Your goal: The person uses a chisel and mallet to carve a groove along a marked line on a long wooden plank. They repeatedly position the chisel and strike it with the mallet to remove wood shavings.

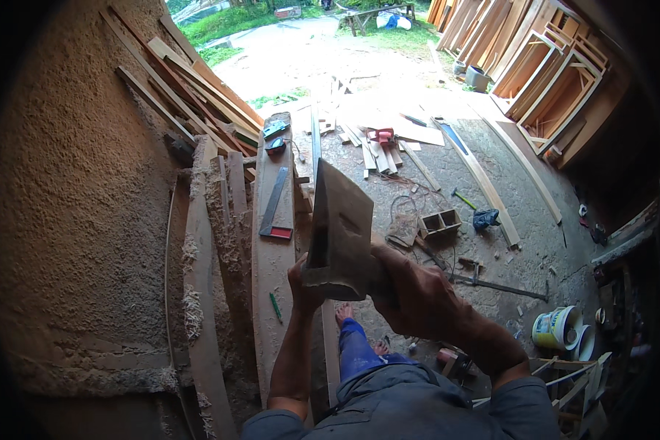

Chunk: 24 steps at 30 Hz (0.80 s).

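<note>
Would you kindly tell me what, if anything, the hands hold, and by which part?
A slotted wooden block: the left hand holds its near left side, the right hand its near right side.

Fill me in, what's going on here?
A person has both hands on a slotted wooden piece, raised in front of their body: left hand at its left side, right hand at its right. On the long plank to the left lie a try square and a green pencil or pen. A red power tool sits among wood offcuts on the floor beyond.
</note>
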Each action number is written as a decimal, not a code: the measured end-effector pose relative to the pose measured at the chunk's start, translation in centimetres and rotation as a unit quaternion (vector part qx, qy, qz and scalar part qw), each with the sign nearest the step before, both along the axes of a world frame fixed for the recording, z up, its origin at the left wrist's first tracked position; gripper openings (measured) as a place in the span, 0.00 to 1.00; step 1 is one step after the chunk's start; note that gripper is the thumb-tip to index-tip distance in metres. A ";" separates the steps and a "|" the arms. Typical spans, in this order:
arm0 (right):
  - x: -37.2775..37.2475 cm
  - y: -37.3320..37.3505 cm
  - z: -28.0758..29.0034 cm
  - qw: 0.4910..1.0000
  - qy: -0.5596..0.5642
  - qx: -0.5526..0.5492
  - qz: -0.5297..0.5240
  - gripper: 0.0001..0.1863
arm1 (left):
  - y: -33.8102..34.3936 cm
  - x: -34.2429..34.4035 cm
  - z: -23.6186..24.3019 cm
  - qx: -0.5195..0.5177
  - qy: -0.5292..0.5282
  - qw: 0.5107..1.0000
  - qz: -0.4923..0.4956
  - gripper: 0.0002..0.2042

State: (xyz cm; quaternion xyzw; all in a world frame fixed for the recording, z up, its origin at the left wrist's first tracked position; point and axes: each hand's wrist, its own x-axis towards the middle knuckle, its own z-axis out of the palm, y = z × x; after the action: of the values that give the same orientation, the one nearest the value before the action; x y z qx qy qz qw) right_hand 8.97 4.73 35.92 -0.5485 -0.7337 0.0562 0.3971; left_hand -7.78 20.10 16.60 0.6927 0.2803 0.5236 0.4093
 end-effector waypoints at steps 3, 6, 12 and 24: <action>-1.1 1.5 -1.8 0.959 -0.155 -0.236 0.017 0.25 | 1.1 -0.8 -7.0 0.046 0.029 0.998 0.021 0.09; 0.0 2.2 -6.2 0.943 -0.128 -0.303 0.045 0.19 | 0.1 -0.9 -7.2 0.101 0.124 0.987 0.026 0.10; -0.2 0.8 -1.8 0.996 -0.006 -0.064 0.063 0.30 | -1.0 0.1 1.2 0.247 0.208 0.942 0.095 0.07; -0.1 -0.8 -6.4 0.939 -0.128 -0.317 -0.043 0.14 | -2.0 1.4 -2.7 0.093 0.057 0.994 0.000 0.13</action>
State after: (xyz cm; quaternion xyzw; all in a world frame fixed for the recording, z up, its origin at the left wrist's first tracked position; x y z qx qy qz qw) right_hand 8.87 3.93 29.57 -0.6793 -0.6984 0.1982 0.1077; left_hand -6.38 18.11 13.92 0.7567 0.2533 0.5066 0.3264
